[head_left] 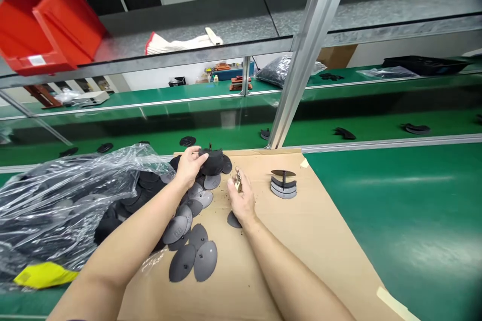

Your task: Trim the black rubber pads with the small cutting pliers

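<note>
My left hand (189,166) pinches a black curved plastic part (211,163) by its left edge, above the heap of parts at the back of the cardboard sheet (312,241). To the right of it, my right hand (244,199) is closed around small metal nippers (238,180), whose tip points away from me; their handles are mostly hidden in the palm. Below this hand a dark oval disc (234,219) lies partly covered. Several loose grey oval discs (205,261) spread across the cardboard beneath my left forearm. The nippers and the held part are apart.
A clear plastic bag (75,195) of black parts fills the left, with a yellow piece (45,275) by it. Stacked curved parts (283,185) stand on the right. A metal post (301,60) rises behind, below a shelf holding a red bin (52,25) and a glove (181,44).
</note>
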Action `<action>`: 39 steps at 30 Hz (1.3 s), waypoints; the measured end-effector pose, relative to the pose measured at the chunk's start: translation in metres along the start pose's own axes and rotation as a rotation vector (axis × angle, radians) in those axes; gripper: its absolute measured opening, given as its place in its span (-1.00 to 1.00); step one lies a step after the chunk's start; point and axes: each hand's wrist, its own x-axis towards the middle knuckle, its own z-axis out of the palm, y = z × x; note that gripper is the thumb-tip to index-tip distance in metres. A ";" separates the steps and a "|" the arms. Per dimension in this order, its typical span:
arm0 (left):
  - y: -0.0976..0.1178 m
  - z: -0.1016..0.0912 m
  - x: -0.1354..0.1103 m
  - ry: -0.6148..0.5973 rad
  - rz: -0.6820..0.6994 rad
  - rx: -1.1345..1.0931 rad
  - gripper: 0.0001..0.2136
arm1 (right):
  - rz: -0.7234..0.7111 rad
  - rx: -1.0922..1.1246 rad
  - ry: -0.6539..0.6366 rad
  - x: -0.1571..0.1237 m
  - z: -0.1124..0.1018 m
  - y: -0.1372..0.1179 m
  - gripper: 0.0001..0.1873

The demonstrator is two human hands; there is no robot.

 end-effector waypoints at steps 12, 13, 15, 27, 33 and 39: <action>-0.024 -0.056 -0.104 -0.032 -0.308 -0.465 -0.48 | -0.432 -0.351 -0.471 -0.022 -0.008 -0.026 -0.51; -0.028 -0.058 -0.105 -0.065 -0.333 -0.491 -0.49 | -0.456 -0.377 -0.481 -0.024 -0.007 -0.028 -0.52; -0.031 -0.061 -0.105 -0.121 -0.363 -0.531 -0.51 | -0.495 -0.415 -0.488 -0.026 -0.007 -0.031 -0.54; -0.033 -0.066 -0.105 -0.166 -0.370 -0.551 -0.53 | -0.573 -0.444 -0.547 -0.024 -0.005 -0.037 -0.56; -0.034 -0.065 -0.105 -0.151 -0.407 -0.585 -0.58 | -0.605 -0.530 -0.541 -0.023 -0.006 -0.036 -0.60; -0.034 -0.063 -0.106 -0.155 -0.430 -0.632 -0.60 | -0.641 -0.601 -0.521 -0.023 -0.006 -0.035 -0.65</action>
